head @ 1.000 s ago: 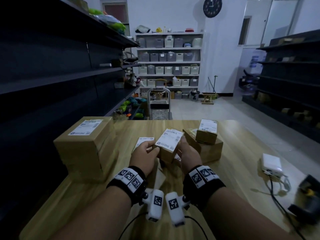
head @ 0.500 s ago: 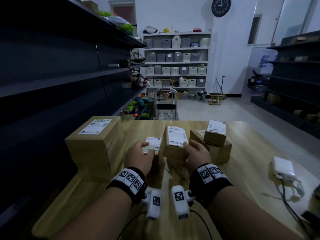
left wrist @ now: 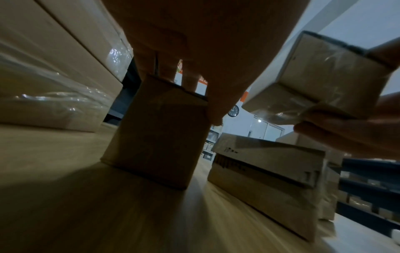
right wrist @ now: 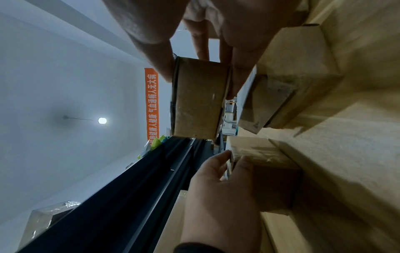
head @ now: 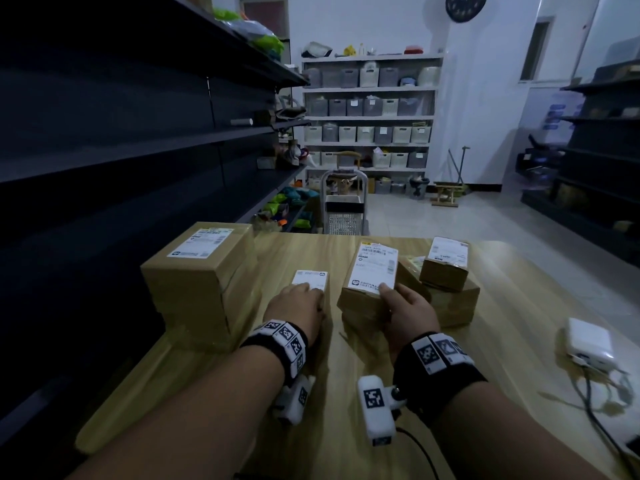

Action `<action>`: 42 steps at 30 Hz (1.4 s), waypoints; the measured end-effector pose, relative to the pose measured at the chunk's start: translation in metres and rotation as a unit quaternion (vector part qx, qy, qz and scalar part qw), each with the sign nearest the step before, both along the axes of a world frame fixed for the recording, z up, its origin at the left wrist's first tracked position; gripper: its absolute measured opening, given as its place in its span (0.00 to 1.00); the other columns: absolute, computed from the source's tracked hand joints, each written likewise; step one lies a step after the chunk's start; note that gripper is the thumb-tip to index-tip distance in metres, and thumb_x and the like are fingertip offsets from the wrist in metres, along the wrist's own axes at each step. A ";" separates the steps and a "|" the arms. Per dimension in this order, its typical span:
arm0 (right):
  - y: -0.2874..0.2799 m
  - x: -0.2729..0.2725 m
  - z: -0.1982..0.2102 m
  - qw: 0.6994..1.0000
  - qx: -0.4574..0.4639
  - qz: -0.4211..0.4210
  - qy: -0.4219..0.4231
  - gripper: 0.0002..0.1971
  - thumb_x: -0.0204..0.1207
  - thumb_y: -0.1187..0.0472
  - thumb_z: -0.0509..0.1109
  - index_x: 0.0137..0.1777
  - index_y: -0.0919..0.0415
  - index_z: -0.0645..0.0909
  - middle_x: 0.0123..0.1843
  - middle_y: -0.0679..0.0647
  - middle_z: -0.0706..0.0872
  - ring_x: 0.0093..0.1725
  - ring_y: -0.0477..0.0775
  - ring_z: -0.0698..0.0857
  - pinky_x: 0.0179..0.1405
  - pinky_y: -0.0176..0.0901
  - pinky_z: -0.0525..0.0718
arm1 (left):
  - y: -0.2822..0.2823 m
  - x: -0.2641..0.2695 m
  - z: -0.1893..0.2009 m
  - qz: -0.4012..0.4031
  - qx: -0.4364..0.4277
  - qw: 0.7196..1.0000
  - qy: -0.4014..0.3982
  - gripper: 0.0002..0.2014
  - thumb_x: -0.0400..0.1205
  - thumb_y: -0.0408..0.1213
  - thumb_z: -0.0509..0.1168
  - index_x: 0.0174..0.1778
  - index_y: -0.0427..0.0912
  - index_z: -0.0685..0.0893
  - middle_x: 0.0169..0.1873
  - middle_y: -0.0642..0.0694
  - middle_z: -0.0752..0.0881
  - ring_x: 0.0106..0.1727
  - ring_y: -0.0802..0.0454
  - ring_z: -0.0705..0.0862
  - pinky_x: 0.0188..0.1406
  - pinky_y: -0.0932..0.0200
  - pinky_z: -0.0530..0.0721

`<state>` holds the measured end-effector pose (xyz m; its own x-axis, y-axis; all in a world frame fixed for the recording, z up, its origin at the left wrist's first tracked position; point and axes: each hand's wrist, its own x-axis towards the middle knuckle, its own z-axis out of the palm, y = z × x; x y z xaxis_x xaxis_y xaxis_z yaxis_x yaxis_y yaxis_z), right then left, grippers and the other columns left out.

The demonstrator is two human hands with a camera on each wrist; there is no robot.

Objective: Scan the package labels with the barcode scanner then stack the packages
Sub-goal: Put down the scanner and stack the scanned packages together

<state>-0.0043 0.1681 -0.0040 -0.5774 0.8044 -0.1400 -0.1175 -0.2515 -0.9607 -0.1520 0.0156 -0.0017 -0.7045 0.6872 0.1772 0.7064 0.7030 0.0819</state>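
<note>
Two hands: left hand (head: pixel 297 306) and right hand (head: pixel 408 311). Cardboard packages number perhaps seven: two stacked at centre left (head: pixel 197 285), two small ones under the hands, three at centre right, though dim light blurs the seams. One white adapter (head: pixel 588 339) at lower right.

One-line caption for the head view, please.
Right hand holds a labelled package above the wooden table; left hand grips a smaller box.

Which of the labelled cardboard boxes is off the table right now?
The small flat cardboard box pinched in the right hand, label up, is held clear above another box. The small box under the left hand and the others rest on the wooden table or on stacks.
</note>
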 end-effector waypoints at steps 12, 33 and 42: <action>-0.034 -0.011 -0.008 0.997 -0.006 0.077 -0.009 0.17 0.80 0.51 0.82 0.66 0.55 0.90 0.58 0.59 0.96 0.58 0.63 0.96 0.57 0.61 0.96 | -0.054 0.006 0.004 0.048 -0.096 0.993 0.059 0.18 0.89 0.40 0.67 0.75 0.47 0.84 0.69 0.43 0.86 0.71 0.40 0.85 0.69 0.43 0.87; -0.089 -0.046 0.019 0.993 0.042 0.103 -0.042 0.27 0.79 0.46 0.81 0.76 0.55 0.85 0.66 0.58 0.91 0.58 0.58 0.92 0.55 0.49 0.96 | -0.143 0.042 0.015 0.138 0.523 0.817 -0.200 0.09 0.95 0.45 0.63 0.54 0.52 0.88 0.47 0.52 0.91 0.49 0.51 0.90 0.40 0.56 0.81; -0.130 -0.095 0.028 0.961 0.179 0.115 -0.178 0.37 0.77 0.27 0.68 0.78 0.50 0.85 0.64 0.54 0.94 0.58 0.59 0.92 0.61 0.55 0.90 | -0.177 0.017 -0.021 0.233 0.589 0.723 -0.278 0.03 0.93 0.47 0.68 0.57 0.53 0.84 0.53 0.50 0.88 0.55 0.48 0.86 0.56 0.46 0.83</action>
